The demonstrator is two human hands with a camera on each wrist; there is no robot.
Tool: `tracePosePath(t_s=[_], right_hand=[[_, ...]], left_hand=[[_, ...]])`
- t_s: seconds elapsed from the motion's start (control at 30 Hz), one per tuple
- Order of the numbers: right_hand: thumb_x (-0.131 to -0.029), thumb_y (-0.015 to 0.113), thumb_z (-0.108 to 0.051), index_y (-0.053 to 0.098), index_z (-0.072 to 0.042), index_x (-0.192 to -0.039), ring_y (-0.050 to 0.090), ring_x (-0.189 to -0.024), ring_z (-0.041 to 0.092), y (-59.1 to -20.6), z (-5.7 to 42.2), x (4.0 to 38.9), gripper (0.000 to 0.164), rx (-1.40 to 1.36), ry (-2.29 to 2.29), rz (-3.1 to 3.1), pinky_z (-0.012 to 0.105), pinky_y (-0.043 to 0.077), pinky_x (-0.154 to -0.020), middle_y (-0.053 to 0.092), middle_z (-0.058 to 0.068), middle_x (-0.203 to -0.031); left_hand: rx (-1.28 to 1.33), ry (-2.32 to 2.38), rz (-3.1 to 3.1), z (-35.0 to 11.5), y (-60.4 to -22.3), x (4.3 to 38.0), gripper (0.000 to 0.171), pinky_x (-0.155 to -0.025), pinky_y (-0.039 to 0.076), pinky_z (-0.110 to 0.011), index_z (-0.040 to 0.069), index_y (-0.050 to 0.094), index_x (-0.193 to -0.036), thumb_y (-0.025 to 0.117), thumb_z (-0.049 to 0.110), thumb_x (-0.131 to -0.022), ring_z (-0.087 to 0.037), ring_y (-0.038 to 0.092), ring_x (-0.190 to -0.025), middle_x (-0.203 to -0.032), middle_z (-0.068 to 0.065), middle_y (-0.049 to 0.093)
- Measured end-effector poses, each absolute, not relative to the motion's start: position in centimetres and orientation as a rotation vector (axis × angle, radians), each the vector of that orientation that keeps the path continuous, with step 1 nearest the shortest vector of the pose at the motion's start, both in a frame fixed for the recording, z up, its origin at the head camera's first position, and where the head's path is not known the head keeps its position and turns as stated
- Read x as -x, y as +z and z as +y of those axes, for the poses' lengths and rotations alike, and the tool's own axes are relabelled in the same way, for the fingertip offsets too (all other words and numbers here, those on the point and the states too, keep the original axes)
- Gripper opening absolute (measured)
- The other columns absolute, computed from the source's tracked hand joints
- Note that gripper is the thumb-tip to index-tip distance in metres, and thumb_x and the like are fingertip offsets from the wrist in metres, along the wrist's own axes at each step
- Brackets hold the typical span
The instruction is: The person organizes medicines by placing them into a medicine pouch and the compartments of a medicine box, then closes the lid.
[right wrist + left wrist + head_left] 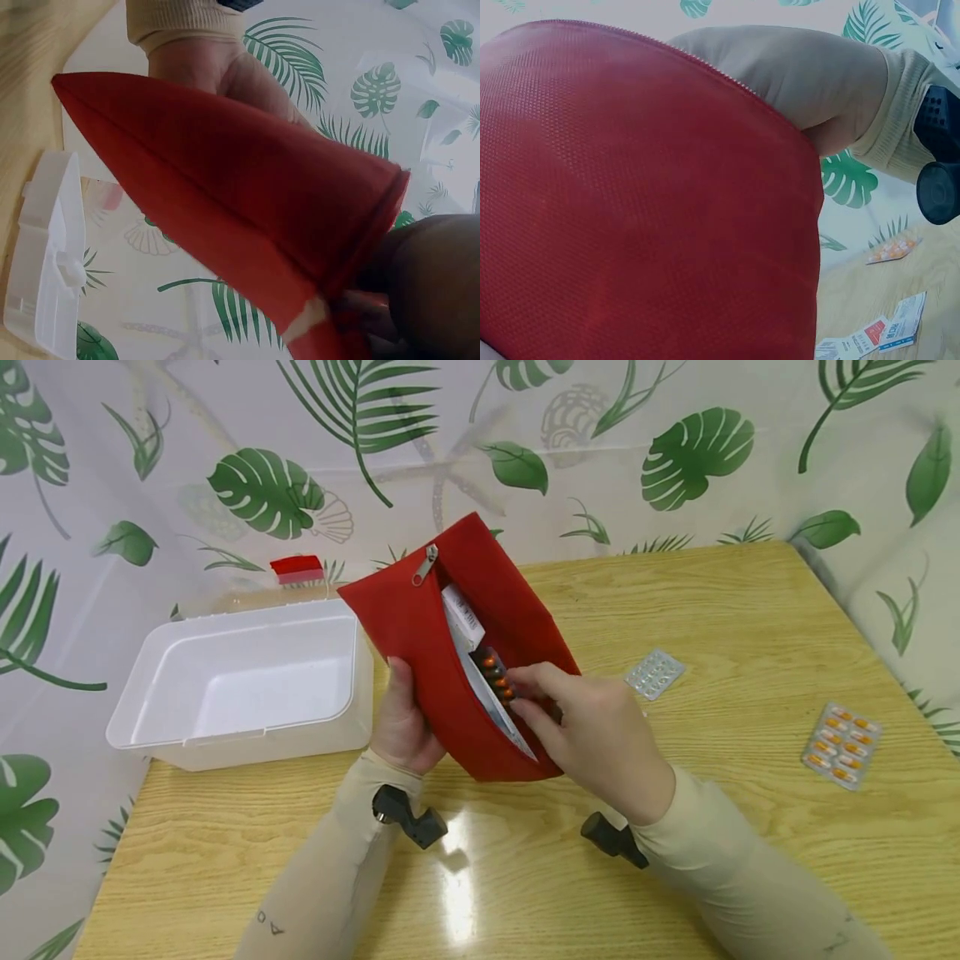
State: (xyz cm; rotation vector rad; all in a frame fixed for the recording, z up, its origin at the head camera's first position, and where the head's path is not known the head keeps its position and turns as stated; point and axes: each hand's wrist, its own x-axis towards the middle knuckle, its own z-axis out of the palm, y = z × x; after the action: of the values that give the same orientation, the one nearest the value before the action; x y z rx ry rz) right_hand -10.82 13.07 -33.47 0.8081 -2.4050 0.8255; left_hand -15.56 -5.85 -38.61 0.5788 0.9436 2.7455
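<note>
A red zippered pouch [442, 668] is held up tilted over the table, its mouth gaping toward the head camera. My left hand [405, 718] grips its left side, thumb on the front. Inside the pouch lie a small white box [462, 614] with print on it and a blister pack [492, 672] of orange and dark capsules. My right hand [592, 727] reaches into the mouth and pinches the blister pack's edge between thumb and fingers. In the left wrist view the pouch's red side [645, 202] covers most of the picture and hides my right fingers.
A white plastic bin [255, 677] stands at the left, with a clear lid bearing a red latch [296, 568] behind it. On the right lie a silver blister pack [655, 674] and one with orange-and-white capsules [843, 745]. Printed cartons [904, 322] show in the left wrist view.
</note>
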Motion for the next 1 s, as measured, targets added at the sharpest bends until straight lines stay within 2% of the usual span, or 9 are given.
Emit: tracePosePath(t_s=[0.13, 0.2, 0.43, 0.5, 0.67, 0.73, 0.8, 0.9, 1.0], right_hand=[[-0.082, 0.075, -0.012, 0.071, -0.007, -0.105, 0.064, -0.080, 0.019, -33.8, 13.0, 11.0, 0.024, -0.830, 0.652, -2.447, 0.036, 0.055, -0.064, 0.066, 0.006, -0.097], [-0.081, 0.076, -0.012, 0.071, -0.007, -0.103, 0.060, -0.078, 0.021, -33.8, 13.1, 11.1, 0.023, -0.814, 0.584, -2.453, 0.036, 0.053, -0.060, 0.061, 0.008, -0.095], [-0.069, 0.084, -0.010, 0.060, -0.002, -0.109, 0.047, -0.085, 0.030, -34.2, 13.5, 11.5, 0.047, -0.718, 0.509, -2.464, 0.039, 0.045, -0.066, 0.051, 0.015, -0.097], [-0.069, 0.080, -0.004, 0.057, 0.000, -0.107, 0.047, -0.082, 0.030, -34.4, 13.5, 11.5, 0.044, -0.701, 0.505, -2.485, 0.038, 0.045, -0.063, 0.049, 0.015, -0.095], [-0.072, 0.060, 0.007, 0.055, 0.001, -0.100, 0.051, -0.070, 0.025, -34.4, 13.8, 11.5, 0.028, -0.678, 0.563, -2.504, 0.034, 0.046, -0.054, 0.055, 0.011, -0.084], [-0.071, 0.053, 0.006, 0.056, 0.000, -0.095, 0.050, -0.063, 0.021, -34.0, 14.0, 11.5, 0.025, -0.672, 0.609, -2.467, 0.031, 0.044, -0.051, 0.056, 0.008, -0.077], [-0.071, 0.053, 0.004, 0.057, -0.001, -0.092, 0.051, -0.060, 0.018, -33.5, 14.4, 11.4, 0.021, -0.681, 0.673, -2.405, 0.030, 0.044, -0.050, 0.058, 0.006, -0.074], [-0.077, 0.057, -0.001, 0.058, 0.000, -0.092, 0.053, -0.066, 0.018, -32.7, 14.8, 11.4, 0.016, -0.690, 0.802, -2.325, 0.031, 0.045, -0.055, 0.059, 0.006, -0.078], [-0.084, 0.067, -0.013, 0.057, 0.001, -0.110, 0.056, -0.091, 0.022, -32.3, 15.4, 11.8, 0.031, -0.646, 0.974, -2.369, 0.038, 0.047, -0.071, 0.061, 0.010, -0.102]], left_hand=[[-0.428, 2.783, 1.056, -5.8, -38.8, 15.2, 0.059, -0.082, 0.051, -0.030, 0.017, 0.057, -0.113, 0.081, 0.049, -0.070, -0.013, 0.064, -0.094, -0.103, 0.002, 0.067], [-0.351, 2.798, 1.101, -5.8, -38.8, 15.1, 0.055, -0.080, 0.051, -0.030, 0.016, 0.057, -0.111, 0.081, 0.046, -0.071, -0.014, 0.064, -0.091, -0.100, 0.002, 0.067], [-0.269, 2.843, 1.110, -6.2, -38.3, 15.3, 0.050, -0.079, 0.052, -0.031, 0.015, 0.056, -0.113, 0.077, 0.044, -0.077, -0.015, 0.064, -0.091, -0.102, 0.000, 0.067], [-0.270, 2.830, 1.137, -6.2, -38.2, 15.2, 0.051, -0.080, 0.052, -0.032, 0.015, 0.055, -0.114, 0.078, 0.043, -0.077, -0.016, 0.063, -0.094, -0.105, 0.000, 0.066], [-0.241, 2.847, 1.294, -6.0, -37.9, 15.1, 0.052, -0.083, 0.049, -0.032, 0.016, 0.051, -0.118, 0.076, 0.042, -0.080, -0.017, 0.060, -0.098, -0.108, -0.001, 0.062], [-0.191, 2.884, 1.363, -6.0, -37.8, 15.2, 0.048, -0.083, 0.049, -0.032, 0.015, 0.051, -0.119, 0.073, 0.039, -0.085, -0.018, 0.060, -0.097, -0.107, -0.002, 0.062], [-0.159, 2.916, 1.413, -6.1, -37.7, 15.2, 0.041, -0.082, 0.050, -0.032, 0.014, 0.050, -0.120, 0.067, 0.037, -0.090, -0.019, 0.060, -0.096, -0.107, -0.004, 0.061], [-0.149, 2.969, 1.438, -6.2, -37.5, 15.1, 0.036, -0.080, 0.050, -0.033, 0.012, 0.050, -0.121, 0.061, 0.034, -0.095, -0.020, 0.061, -0.096, -0.108, -0.006, 0.061], [-0.204, 3.041, 1.407, -6.3, -37.1, 15.0, 0.043, -0.082, 0.051, -0.035, 0.012, 0.047, -0.124, 0.063, 0.036, -0.092, -0.022, 0.061, -0.099, -0.112, -0.008, 0.060]])
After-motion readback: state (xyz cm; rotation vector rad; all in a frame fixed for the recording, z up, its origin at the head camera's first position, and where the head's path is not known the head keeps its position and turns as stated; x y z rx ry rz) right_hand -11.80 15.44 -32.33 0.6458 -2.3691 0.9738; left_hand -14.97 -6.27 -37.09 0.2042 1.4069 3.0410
